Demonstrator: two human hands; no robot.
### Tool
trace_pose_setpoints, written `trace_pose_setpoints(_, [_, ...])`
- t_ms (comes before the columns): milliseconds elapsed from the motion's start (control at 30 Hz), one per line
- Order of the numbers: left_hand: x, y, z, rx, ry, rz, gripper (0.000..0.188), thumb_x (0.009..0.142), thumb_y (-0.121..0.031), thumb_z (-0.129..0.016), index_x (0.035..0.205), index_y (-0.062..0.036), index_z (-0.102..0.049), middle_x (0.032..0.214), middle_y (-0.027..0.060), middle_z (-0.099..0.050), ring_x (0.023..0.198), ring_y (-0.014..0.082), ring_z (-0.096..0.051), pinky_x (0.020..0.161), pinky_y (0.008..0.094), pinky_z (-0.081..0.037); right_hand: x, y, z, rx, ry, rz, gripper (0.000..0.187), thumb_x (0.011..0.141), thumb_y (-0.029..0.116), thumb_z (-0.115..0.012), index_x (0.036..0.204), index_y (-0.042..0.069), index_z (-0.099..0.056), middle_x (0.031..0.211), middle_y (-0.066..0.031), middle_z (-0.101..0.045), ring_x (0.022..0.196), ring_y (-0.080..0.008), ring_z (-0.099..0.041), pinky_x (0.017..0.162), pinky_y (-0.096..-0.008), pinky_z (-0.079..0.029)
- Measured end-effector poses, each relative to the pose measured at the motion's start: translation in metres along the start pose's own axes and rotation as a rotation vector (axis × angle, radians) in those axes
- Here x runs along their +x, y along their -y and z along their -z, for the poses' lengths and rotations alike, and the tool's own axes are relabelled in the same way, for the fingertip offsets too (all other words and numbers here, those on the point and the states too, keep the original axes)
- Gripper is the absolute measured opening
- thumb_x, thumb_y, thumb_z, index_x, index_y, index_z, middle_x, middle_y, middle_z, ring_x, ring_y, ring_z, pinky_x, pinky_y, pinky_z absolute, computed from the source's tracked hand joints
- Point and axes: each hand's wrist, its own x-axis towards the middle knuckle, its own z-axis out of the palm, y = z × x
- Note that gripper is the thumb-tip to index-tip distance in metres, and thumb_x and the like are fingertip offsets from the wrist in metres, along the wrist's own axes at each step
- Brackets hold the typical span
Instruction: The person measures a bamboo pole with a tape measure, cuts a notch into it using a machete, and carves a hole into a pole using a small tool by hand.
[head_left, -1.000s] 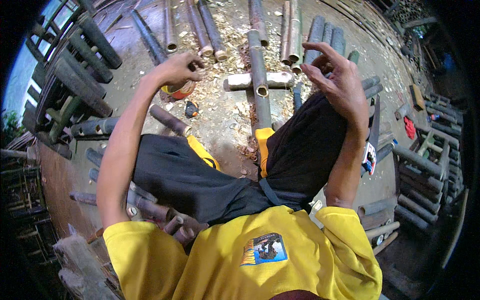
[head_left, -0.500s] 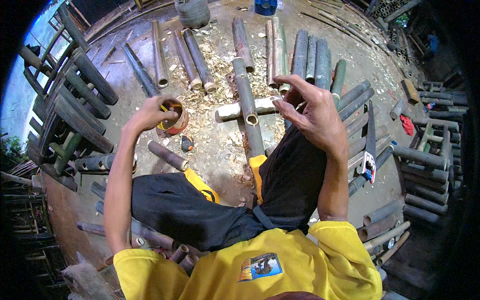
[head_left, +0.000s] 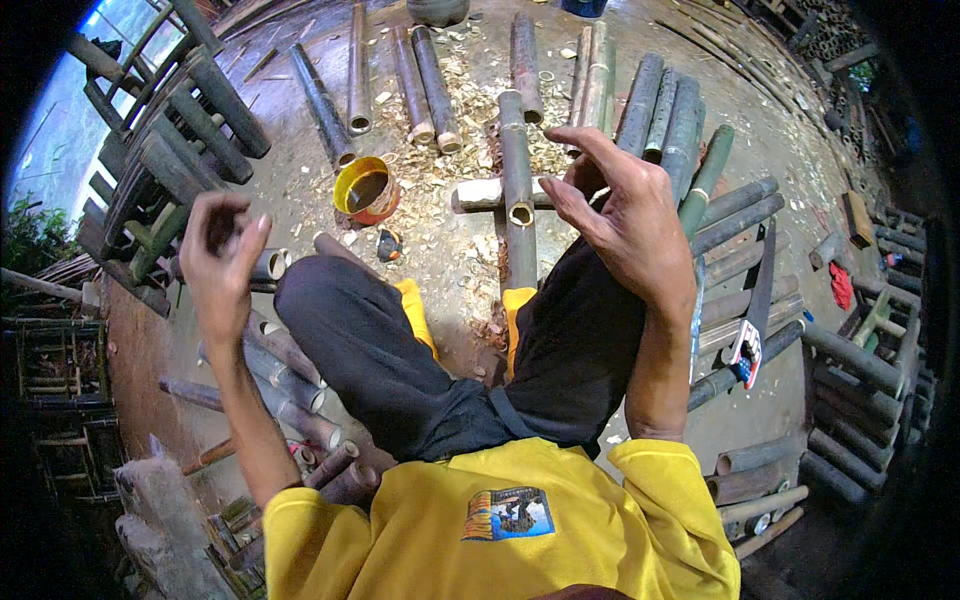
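My left hand (head_left: pixel 222 255) is raised left of my left knee, slightly blurred, its fingers curled but apart and nothing in them. Past that knee stands a small red-orange bucket (head_left: pixel 376 208) with a yellow inside and dark contents. My right hand (head_left: pixel 625 205) hovers over my right knee, thumb and fingers spread apart, also holding nothing. Between my legs and beyond, a bamboo tube (head_left: pixel 517 170) rests across a whitish crosspiece (head_left: pixel 486 194), its near part beside my yellow-clad foot. A small black and orange object (head_left: pixel 389 244) lies near the bucket.
Wood chips (head_left: pixel 470 125) cover the floor ahead, with several bamboo tubes (head_left: pixel 435 90) lying beyond. A handsaw (head_left: pixel 748 350) lies at the right on more bamboo. Stacked bamboo frames (head_left: pixel 190 130) stand at the left. A red cloth (head_left: pixel 840 287) is far right.
My left hand has let go of the bucket's rim and moved left and nearer to me. The bucket stays standing on the floor. My right hand keeps nearly the same pose; the view has shifted.
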Motion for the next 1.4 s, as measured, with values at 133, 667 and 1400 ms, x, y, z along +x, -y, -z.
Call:
trace_pose_setpoints(133, [-0.068, -0.024, -0.01, -0.052, -0.245, 0.055, 0.02, 0.072, -0.013, -0.066, 0.079, -0.0039, -0.05, 0.071, -0.0011, -0.044, 0.063, 0.007, -0.04, 0.057, 0.0205, -0.034, -0.001, 0.0, 0.002, 0.034, -0.007, 0.028, 0.03, 0.079, 0.015, -0.063, 0.105, 0.004, -0.054, 0.059, -0.0127, -0.053, 0.054, -0.0267, -0.053, 0.053, -0.0363, -0.042])
trace_pose_setpoints(667, [-0.153, -0.022, -0.049, 0.162, 0.18, 0.145, 0.017, 0.076, -0.007, -0.062, 0.071, 0.001, -0.047, 0.061, 0.0122, -0.044, 0.051, 0.0224, -0.044, 0.05, 0.0326, -0.035, -0.009, -0.007, 0.011, 0.049, -0.025, 0.03, 0.032, 0.078, 0.015, -0.064, 0.106, 0.002, -0.055, 0.06, -0.0137, -0.055, 0.052, -0.0225, -0.054, 0.051, -0.0342, -0.041])
trace_pose_setpoints(1400, [-0.16, -0.084, -0.159, -0.483, 0.654, -0.422, 0.024, 0.071, -0.018, -0.07, 0.081, -0.0047, -0.053, 0.076, 0.0088, -0.052, 0.069, 0.0257, -0.057, 0.059, 0.0347, -0.048, -0.005, 0.009, 0.003, 0.102, -0.015, -0.148, 0.026, 0.082, 0.011, -0.063, 0.106, 0.002, -0.059, 0.067, -0.0056, -0.061, 0.061, -0.0076, -0.056, 0.056, -0.0237, -0.044])
